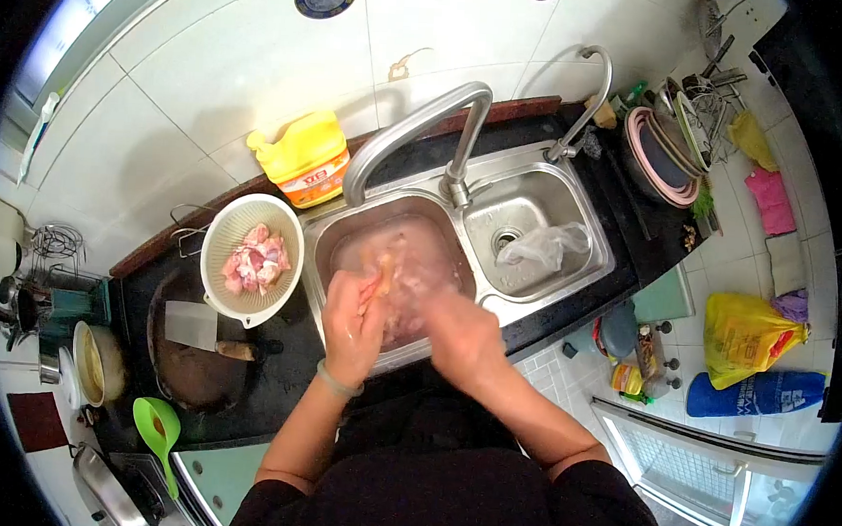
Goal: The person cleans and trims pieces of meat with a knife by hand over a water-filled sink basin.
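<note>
My left hand [353,321] is over the left sink basin [325,248], its fingers closed round a pale orange-pink piece of raw meat [382,272] that is partly hidden and blurred. Close beside it, my right hand [460,336] is smeared by motion, so its fingers and anything in them cannot be made out. Cloudy pinkish water [432,235] with blurred pieces under the surface fills the basin. Left of the sink, a white colander [214,252] holds several pieces of raw pink meat [257,257].
A tall faucet [460,160] arches over the left basin. The right basin [486,209] contains a clear plastic bag [548,246]. A yellow detergent jug [303,157] stands behind the colander. A cleaver [192,327] lies on a round chopping board [182,374], near a green ladle [155,423].
</note>
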`<state>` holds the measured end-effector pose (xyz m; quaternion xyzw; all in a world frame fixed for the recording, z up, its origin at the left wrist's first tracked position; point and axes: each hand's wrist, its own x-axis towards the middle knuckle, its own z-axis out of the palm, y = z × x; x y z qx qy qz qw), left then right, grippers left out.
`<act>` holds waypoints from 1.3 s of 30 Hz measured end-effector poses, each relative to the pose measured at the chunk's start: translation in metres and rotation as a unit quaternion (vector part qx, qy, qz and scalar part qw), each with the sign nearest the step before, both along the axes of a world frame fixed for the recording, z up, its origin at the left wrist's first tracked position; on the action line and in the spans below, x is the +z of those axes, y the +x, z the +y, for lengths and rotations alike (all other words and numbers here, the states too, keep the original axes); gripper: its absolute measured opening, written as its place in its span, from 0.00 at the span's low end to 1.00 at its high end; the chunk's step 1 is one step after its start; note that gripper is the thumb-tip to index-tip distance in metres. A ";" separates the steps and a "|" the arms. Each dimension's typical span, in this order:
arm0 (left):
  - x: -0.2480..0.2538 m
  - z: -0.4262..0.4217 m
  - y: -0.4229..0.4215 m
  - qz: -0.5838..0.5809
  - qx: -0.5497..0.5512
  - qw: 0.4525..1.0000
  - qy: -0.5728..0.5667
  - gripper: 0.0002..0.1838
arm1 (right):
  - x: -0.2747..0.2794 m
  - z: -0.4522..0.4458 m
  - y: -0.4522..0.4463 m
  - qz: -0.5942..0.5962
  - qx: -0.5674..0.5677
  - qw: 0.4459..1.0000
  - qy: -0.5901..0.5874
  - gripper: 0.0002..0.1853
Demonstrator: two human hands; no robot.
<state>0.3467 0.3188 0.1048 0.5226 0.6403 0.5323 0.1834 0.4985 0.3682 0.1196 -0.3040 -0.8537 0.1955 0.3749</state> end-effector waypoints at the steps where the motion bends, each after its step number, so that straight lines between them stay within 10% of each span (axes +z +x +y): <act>1: -0.004 0.003 -0.001 0.008 0.003 1.000 0.007 0.06 | 0.007 -0.004 -0.009 0.019 0.008 1.000 0.024 0.10; 7: 0.010 -0.001 0.002 -0.172 -0.006 0.983 -0.064 0.03 | -0.007 0.011 -0.002 -0.059 -0.046 0.997 -0.033 0.12; 14: -0.014 0.001 -0.006 -0.114 -0.012 0.993 -0.005 0.02 | -0.002 0.001 -0.012 -0.064 0.021 0.998 0.004 0.09; 23: -0.009 -0.004 -0.013 -0.434 -0.055 0.890 -0.132 0.11 | -0.014 0.014 -0.015 -0.059 -0.007 0.996 -0.070 0.09; 32: -0.039 -0.016 -0.133 -0.183 0.109 0.974 -0.077 0.18 | -0.100 0.041 0.067 -0.137 -0.153 0.935 -0.288 0.09; 34: -0.050 -0.019 -0.168 -0.009 0.098 0.993 -0.059 0.24 | -0.120 0.036 0.085 -0.108 -0.147 0.920 -0.346 0.09; 36: -0.054 -0.016 -0.181 0.439 0.232 0.866 -0.053 0.28 | -0.143 0.029 0.095 -0.134 -0.177 0.920 -0.322 0.10; 39: -0.068 0.011 -0.150 0.230 0.179 0.956 -0.029 0.22 | -0.203 0.015 0.111 -0.143 -0.221 0.916 -0.302 0.09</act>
